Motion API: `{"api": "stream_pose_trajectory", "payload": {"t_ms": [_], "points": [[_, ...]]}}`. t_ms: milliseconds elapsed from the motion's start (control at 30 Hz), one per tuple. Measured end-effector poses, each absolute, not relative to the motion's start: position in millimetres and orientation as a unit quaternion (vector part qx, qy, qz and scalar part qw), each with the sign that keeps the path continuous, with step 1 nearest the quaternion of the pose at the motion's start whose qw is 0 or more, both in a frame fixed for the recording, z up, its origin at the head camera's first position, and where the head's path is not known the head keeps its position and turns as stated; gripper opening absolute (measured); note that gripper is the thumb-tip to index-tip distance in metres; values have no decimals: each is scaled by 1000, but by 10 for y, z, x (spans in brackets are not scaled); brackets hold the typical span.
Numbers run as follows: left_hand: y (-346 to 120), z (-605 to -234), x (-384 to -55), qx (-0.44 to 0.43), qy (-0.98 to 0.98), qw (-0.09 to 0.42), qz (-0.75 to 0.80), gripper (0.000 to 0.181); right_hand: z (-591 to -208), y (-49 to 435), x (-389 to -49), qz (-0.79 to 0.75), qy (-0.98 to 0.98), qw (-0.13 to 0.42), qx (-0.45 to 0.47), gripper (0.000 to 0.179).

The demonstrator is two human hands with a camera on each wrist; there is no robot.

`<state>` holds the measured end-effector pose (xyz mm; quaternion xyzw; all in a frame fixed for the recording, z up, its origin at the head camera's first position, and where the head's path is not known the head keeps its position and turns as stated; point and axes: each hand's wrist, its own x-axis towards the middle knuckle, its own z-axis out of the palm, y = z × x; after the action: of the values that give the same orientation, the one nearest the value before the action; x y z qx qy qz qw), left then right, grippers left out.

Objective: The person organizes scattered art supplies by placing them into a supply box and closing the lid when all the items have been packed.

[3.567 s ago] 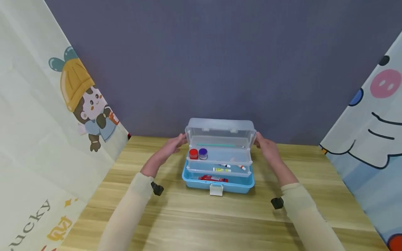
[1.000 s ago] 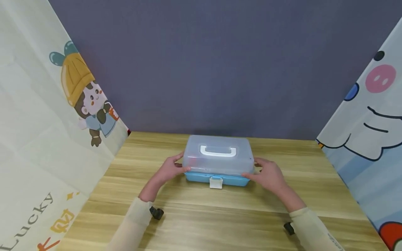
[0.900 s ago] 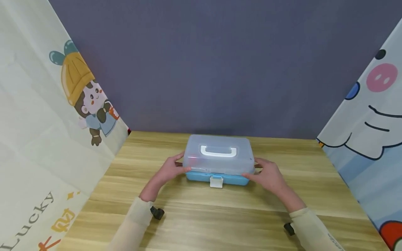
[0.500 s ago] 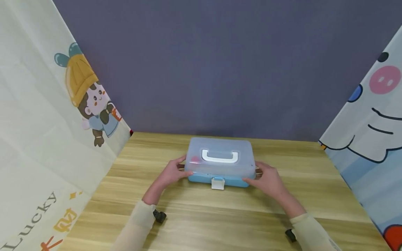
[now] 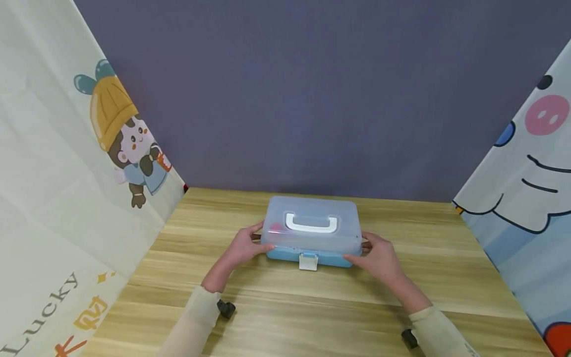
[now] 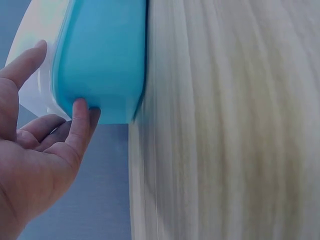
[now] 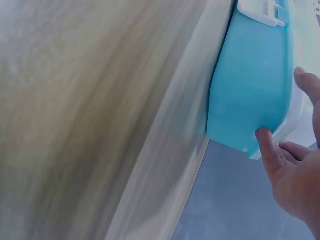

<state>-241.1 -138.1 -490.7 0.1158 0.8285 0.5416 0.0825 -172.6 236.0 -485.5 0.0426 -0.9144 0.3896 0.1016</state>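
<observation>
A plastic art box point(image 5: 312, 220) with a clear lid, white carry handle point(image 5: 311, 227) and light blue base point(image 6: 105, 60) sits on the table, lid down over the base. On its front a white latch point(image 5: 308, 262) juts outward below the rim. My left hand point(image 5: 243, 246) grips the left end, thumb at the front corner and fingers along the side. At the opposite end my right hand point(image 5: 378, 256) holds it likewise, thumb near the front right corner. In both wrist views the fingertips touch around the seam between lid and base. A red patch shows dimly through the lid.
The wood-grain table point(image 5: 285, 317) runs back to a dark grey-blue panel point(image 5: 285, 99). A printed white curtain point(image 5: 44, 148) hangs at the left, and another printed curtain point(image 5: 526, 198) at the right.
The box's lid stood raised earlier, showing trays with jars, tubes and a brush; it came down over the base. Both hands moved to the front corners, and the last lid gap closed.
</observation>
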Motion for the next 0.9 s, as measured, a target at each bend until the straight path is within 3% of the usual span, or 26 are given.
{"api": "stream_pose_trajectory", "payload": {"t_ms": [400, 900], "points": [[-1383, -4951, -2421, 122, 826, 67, 546, 85, -4820, 2349, -1787, 399, -915, 56, -8, 90], [-1354, -4982, -2441, 127, 824, 57, 549, 83, -4842, 2294, -1806, 426, -902, 65, -13, 82]]}}
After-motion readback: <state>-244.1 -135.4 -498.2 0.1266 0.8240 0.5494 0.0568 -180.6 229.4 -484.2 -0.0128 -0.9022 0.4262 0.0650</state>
